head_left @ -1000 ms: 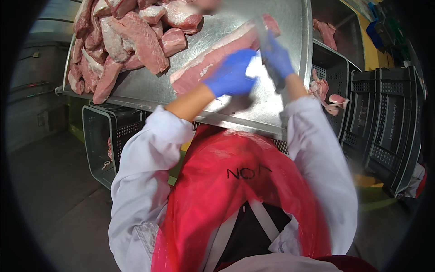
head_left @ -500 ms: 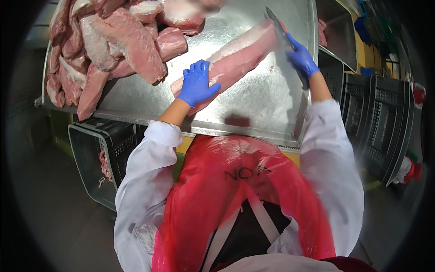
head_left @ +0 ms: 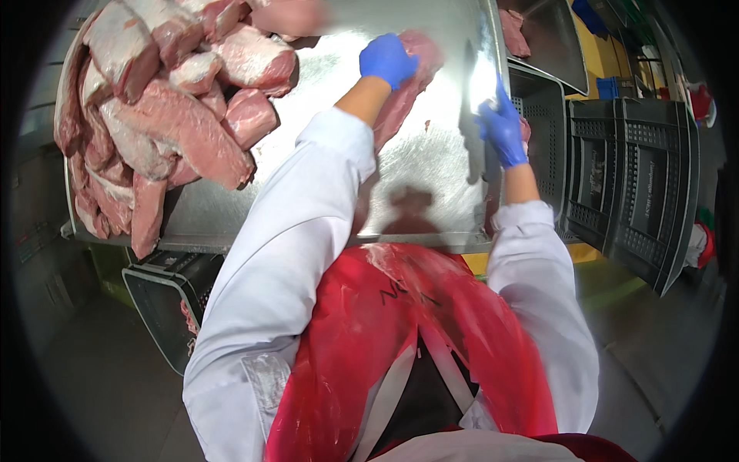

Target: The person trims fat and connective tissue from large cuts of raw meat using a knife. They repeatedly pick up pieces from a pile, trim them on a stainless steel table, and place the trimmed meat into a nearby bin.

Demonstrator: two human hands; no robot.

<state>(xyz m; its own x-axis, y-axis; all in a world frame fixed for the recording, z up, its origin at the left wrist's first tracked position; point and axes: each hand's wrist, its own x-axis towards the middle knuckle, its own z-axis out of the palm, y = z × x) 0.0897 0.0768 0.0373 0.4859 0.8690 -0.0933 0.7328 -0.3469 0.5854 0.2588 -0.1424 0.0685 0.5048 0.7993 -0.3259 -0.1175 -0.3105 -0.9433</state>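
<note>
In the head view, the only one available, I observe a person in blue gloves at a metal tray [head_left: 443, 185]. The meat strip [head_left: 404, 96] lies on the tray to the right of the meat pile [head_left: 181, 127], its near part hidden behind the left forearm. Left hand [head_left: 389, 60]: fingers curled over the strip's far part, gripping it; their underside contact is hidden. Right hand [head_left: 504, 131]: fingers bent, well apart from the strip, at the tray's right rim, near the dark crate [head_left: 545, 119]. Blur and glare prevent me from telling what they enclose; a bright streak [head_left: 483, 81] ahead of them may be a blade. For good handling, I judge, keep the strip flat and steady under firm but not crushing pressure, since wet meat will probably slip. Keep any edge well clear of the left fingers and forearm, and confirm hold before moving the strip.
</note>
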